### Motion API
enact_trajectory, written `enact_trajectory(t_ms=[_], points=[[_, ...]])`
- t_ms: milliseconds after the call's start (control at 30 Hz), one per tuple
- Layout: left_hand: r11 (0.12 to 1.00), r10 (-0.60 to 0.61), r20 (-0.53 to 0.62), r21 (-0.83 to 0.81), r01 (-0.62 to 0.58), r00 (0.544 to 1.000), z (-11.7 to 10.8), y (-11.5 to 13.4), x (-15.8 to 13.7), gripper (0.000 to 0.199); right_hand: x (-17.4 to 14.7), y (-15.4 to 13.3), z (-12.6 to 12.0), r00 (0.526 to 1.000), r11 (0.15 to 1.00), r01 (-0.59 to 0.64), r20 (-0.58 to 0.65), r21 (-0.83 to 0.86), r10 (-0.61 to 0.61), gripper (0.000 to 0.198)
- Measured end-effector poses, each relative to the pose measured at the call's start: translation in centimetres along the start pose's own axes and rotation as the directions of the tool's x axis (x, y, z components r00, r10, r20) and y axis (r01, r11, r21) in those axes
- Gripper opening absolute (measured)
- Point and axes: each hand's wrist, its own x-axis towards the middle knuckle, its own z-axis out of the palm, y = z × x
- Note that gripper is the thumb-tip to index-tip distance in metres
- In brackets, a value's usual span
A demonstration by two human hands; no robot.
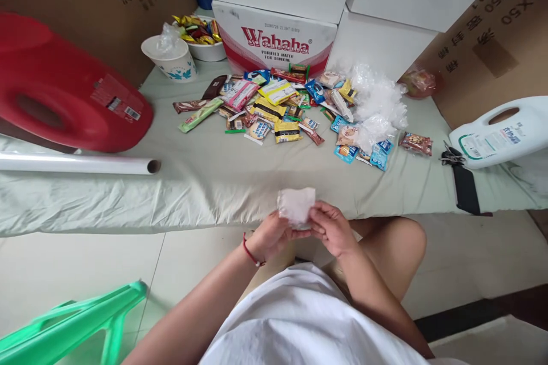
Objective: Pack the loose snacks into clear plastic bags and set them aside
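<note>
A small, pale, roughly square packet (297, 205) is held up over the near edge of the table; whether it is wrapped food or folded plastic I cannot tell. My left hand (274, 234), below a red wrist cord, grips its lower left. At its lower right, my right hand (331, 227) pinches it between thumb and fingers. Farther back lies a spread of small wrapped snacks (274, 104) in yellow, pink, green and brown. Crumpled clear plastic bags (379, 102) are heaped to their right, partly over blue snack packets (381, 154).
Left are a paper cup (173, 63), a white bowl (209, 52) of wrapped sweets, a red jug (64, 85) and a white roll (81, 163). Right are a brown snack packet (415, 144), black scissors (464, 182) and a white bottle (505, 131). Behind stands a Wahaha carton (278, 40).
</note>
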Motion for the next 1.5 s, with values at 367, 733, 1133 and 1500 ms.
enact_trajectory(t_ms=[367,733,1133,1500], points=[[0.976,0.157,-0.084,0.165,-0.142,0.984,-0.5,1.4,-0.8,0.046,0.1,-2.5,-0.9,0.948,0.783,0.318,0.186,-0.535,-0.258,0.005],[0.918,0.381,-0.26,0.225,-0.328,0.887,-0.9,2.6,0.2,0.042,-0.3,-2.2,-3.7,0.984,0.999,0.013,-0.175,-0.036,-0.019,0.031],[0.942,0.336,-0.402,0.135,-0.308,0.852,-0.3,1.8,1.6,0.044,-1.9,-1.5,0.9,0.759,0.232,0.563,0.384,-0.794,-0.526,0.011],[0.916,0.354,-0.203,0.274,-0.294,0.913,0.2,-1.1,-0.5,0.045,-0.9,0.5,0.8,0.979,0.987,0.108,-0.16,-0.121,-0.127,0.028]])
